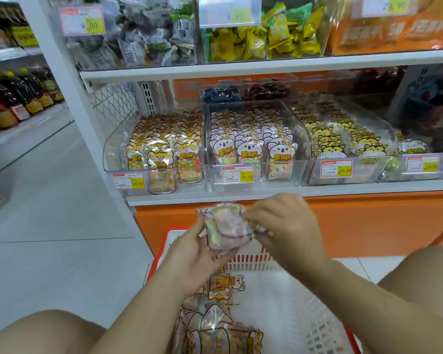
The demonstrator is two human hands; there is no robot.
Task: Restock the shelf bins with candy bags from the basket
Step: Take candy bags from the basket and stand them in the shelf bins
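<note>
Candy bag (224,227) is held above the basket (287,297), gripped from below by the left hand (195,256) and pinched at its edge by the right hand (287,226). It could be slotted into the wrong one of the shelf bins (298,152), since neighbouring designs look alike.

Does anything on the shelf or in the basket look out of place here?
Mostly tidy. In the left bin, one front candy bag sits lower than its row, as if slid down against the clear wall. Loose bags lie jumbled in the basket.
</note>
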